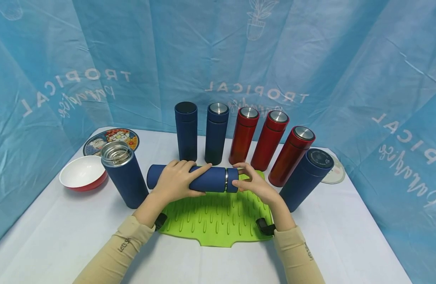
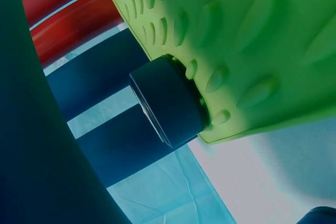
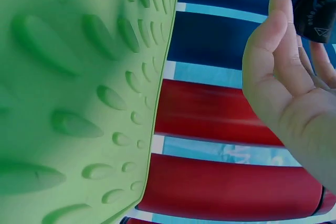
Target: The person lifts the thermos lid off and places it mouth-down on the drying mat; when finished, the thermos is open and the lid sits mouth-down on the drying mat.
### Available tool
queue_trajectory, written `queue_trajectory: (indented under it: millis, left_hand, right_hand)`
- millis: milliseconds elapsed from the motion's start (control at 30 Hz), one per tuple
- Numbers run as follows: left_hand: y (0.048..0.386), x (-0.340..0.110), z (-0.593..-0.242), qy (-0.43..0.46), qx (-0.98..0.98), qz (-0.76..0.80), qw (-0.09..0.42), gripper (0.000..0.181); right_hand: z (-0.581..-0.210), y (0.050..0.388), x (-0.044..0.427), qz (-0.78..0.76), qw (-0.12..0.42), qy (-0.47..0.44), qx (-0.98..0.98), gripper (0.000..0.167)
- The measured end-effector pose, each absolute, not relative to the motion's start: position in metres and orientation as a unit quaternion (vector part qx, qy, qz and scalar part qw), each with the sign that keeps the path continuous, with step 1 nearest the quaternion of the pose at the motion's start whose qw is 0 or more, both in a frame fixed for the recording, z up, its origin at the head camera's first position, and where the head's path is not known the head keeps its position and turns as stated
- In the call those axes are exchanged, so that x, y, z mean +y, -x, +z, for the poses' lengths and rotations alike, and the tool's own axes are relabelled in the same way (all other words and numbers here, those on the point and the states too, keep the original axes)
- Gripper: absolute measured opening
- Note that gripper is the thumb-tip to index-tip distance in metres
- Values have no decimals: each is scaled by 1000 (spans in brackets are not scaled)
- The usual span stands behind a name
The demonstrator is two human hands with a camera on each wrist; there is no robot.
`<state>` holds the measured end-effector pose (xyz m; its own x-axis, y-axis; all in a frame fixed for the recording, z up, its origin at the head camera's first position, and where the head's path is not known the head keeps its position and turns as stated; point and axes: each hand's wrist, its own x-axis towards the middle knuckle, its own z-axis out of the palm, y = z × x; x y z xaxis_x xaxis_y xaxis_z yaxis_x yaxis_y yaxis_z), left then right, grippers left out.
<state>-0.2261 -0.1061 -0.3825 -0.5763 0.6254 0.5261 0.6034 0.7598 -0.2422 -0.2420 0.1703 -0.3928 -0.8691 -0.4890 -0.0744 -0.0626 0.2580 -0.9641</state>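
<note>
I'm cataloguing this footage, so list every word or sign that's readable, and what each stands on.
"TROPICAL Paradise", mirrored, repeated: blue curtain.
"Let's S…", ending unclear: left sleeve and right sleeve.
Warning triangle: black end of the held blue bottle; its lettering is too blurred.
Print on the rightmost blue bottle's black top: too small to read.

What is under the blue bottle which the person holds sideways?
Under the held bottle is a bumpy green mat. In the head view, the bottle and left hand hide some of the mat's far part; the left wrist view shows a dark blue cap at its edge.
</note>
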Motion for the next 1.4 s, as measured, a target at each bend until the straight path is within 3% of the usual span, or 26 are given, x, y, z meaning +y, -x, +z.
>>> queue_trajectory:
  millis: [333,500,733,1400]
  left_hand:
    - [226,-107,-384,342,-894,17,291,87]
    - [226,-107,-383,344,-890,17,299,87]
    - [227,-107,-383,347,-887,18,305,87]
    - [226,-109,-386,327,-906,-21,269,88]
  right_hand:
    - [-393,240,171,-584,173,211,765,74]
    - [-389,241,168,-593,197,146,767,61]
    - [-385,244,160,-541,259,66,798,86]
    - [-387,241,167,-576,224,93,781,50]
